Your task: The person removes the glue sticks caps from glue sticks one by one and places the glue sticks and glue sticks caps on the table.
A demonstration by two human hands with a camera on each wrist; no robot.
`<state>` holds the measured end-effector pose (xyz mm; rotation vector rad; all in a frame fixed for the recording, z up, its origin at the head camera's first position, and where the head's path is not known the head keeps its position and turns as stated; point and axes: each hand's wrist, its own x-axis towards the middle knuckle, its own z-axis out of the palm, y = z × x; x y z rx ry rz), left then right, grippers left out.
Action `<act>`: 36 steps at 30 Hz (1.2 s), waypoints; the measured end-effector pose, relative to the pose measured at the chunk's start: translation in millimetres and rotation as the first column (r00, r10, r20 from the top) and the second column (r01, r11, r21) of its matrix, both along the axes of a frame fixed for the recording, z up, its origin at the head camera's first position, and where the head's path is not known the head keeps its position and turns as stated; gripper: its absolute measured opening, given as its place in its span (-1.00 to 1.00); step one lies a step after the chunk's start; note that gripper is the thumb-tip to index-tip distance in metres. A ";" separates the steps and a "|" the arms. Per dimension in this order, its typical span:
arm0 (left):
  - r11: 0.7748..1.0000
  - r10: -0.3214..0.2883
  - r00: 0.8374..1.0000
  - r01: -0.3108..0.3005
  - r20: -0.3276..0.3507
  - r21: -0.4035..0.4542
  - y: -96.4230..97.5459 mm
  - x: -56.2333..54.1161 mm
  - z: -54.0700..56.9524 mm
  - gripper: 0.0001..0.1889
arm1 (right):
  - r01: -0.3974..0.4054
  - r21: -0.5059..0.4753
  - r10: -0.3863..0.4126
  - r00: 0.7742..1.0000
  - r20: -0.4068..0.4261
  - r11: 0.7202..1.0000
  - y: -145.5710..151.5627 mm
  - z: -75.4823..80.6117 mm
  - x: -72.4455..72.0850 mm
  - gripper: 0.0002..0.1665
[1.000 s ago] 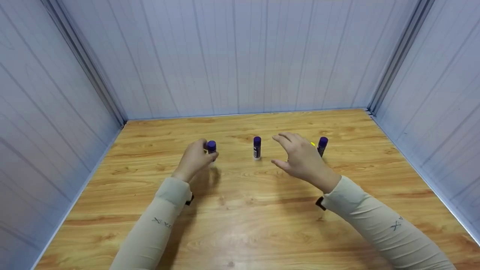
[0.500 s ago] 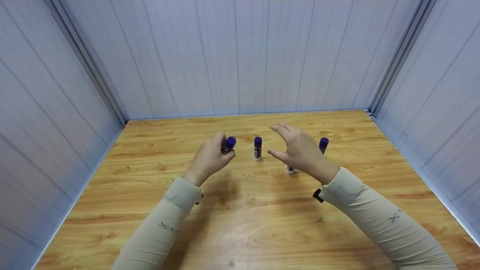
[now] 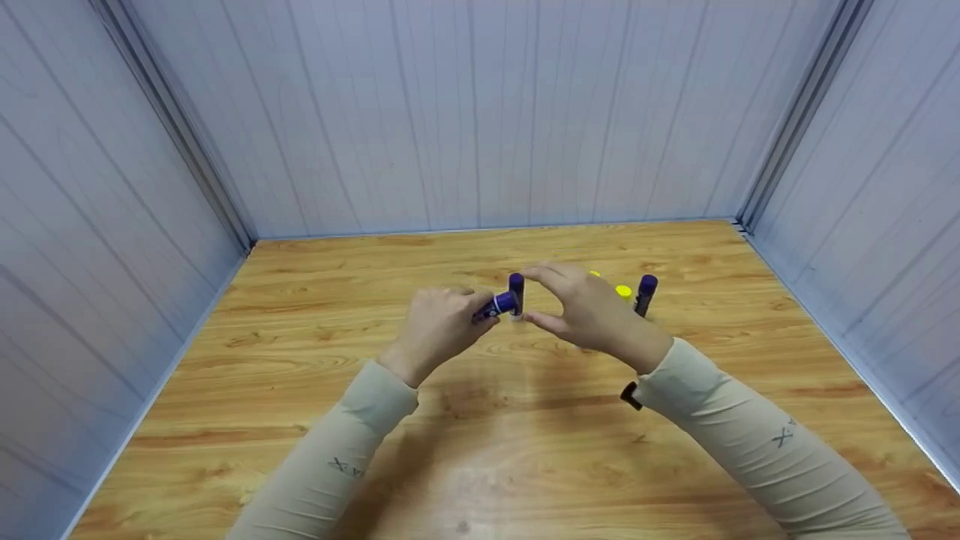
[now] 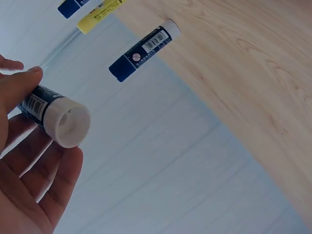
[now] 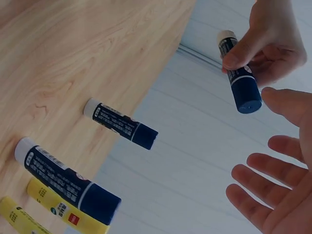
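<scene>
My left hand (image 3: 439, 330) grips a dark blue glue stick (image 3: 499, 305), raised off the table and tilted, its cap towards my right hand. The white base of this glue stick (image 4: 67, 122) faces the left wrist camera. My right hand (image 3: 592, 311) holds nothing; its thumb and fingers are spread apart. In the right wrist view its thumb is close to the cap of the held glue stick (image 5: 246, 95); whether they touch I cannot tell. Behind the held one, another blue glue stick (image 3: 516, 283) stands upright on the table.
Farther right stands a blue glue stick (image 3: 645, 295), beside yellow tubes (image 3: 623, 291) partly hidden by my right hand. Another blue glue stick (image 5: 73, 180) shows near them in the right wrist view. Pale panel walls (image 3: 480, 112) enclose the wooden table (image 3: 480, 465).
My left hand has lifted the glue stick, carried it right and tipped it over towards my right hand. My right hand has shifted slightly left, towards it.
</scene>
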<state>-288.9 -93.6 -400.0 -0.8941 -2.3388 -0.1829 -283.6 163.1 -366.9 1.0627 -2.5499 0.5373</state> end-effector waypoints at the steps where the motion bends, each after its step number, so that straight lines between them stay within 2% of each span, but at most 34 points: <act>1: 1.000 -0.005 0.999 0.005 -0.032 -0.019 1.5 1.1 0.1 -0.77 | -0.012 0.003 0.012 1.000 -0.005 1.000 -0.4 -1.8 0.1 -0.30; 9: 0.994 -0.033 0.982 0.013 -0.188 -0.109 10.6 6.8 0.9 -0.78 | -0.063 0.015 0.063 0.998 0.006 0.998 -1.6 -13.4 0.9 -0.39; 13: 0.992 -0.036 0.975 0.009 -0.220 -0.125 13.6 10.2 0.9 -0.76 | -0.065 0.012 0.065 0.997 0.039 0.998 -1.7 -17.8 1.6 -0.45; 18: 0.991 -0.039 0.968 0.005 -0.248 -0.136 17.1 12.6 0.3 -0.73 | -0.096 -0.011 0.097 0.995 0.040 0.995 -2.0 -21.1 1.9 -0.56; 23: 0.991 -0.025 0.969 -0.009 -0.246 -0.136 20.1 14.7 1.2 -0.75 | -0.151 -0.105 0.156 0.987 0.040 0.983 -1.9 -24.8 0.9 -0.67; 27: 0.984 0.042 0.981 -0.073 -0.190 -0.161 22.6 15.7 2.5 -0.60 | -0.183 -0.218 0.203 0.976 0.075 0.959 -1.5 -26.7 0.2 -0.72; 31: 0.978 0.105 0.984 -0.129 -0.145 -0.164 27.2 14.5 0.4 -0.45 | -0.177 -0.273 0.216 0.969 0.120 0.946 -0.7 -28.6 -0.9 -0.74; 36: 0.976 0.141 0.976 -0.165 -0.165 -0.141 36.0 11.7 -6.6 -0.60 | -0.146 -0.342 0.225 0.953 0.203 0.928 -0.5 -33.0 0.0 -0.75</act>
